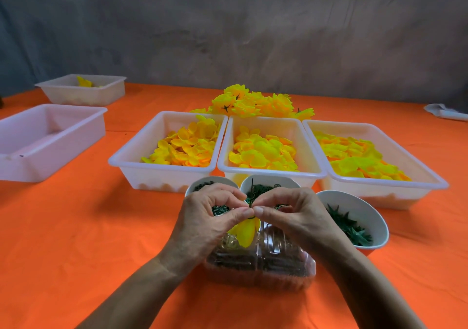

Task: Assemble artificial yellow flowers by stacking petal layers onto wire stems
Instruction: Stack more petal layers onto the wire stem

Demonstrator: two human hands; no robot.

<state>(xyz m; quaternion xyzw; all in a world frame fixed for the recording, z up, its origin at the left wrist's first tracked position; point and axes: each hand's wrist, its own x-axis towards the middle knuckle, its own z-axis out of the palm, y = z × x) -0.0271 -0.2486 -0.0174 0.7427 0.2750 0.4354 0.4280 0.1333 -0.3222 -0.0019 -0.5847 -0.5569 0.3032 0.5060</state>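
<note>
I am watching over the three trays (167, 174) of loose petals; nearer, my left hand (205, 222) and right hand (293, 217) are pinching the wire stem (252, 189) together, stem standing upright between thumbs, yellow petal layer (247, 232) hanging just below

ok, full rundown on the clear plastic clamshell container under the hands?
The clear plastic clamshell container sits on the orange tablecloth at the near edge, in front of three white paper cups. It is thin, glossy, ribbed plastic with moulded compartments and holds dark green stem-like pieces. Both hands hover above it, covering part of it. Whether the wrists touch it cannot be told.
</note>
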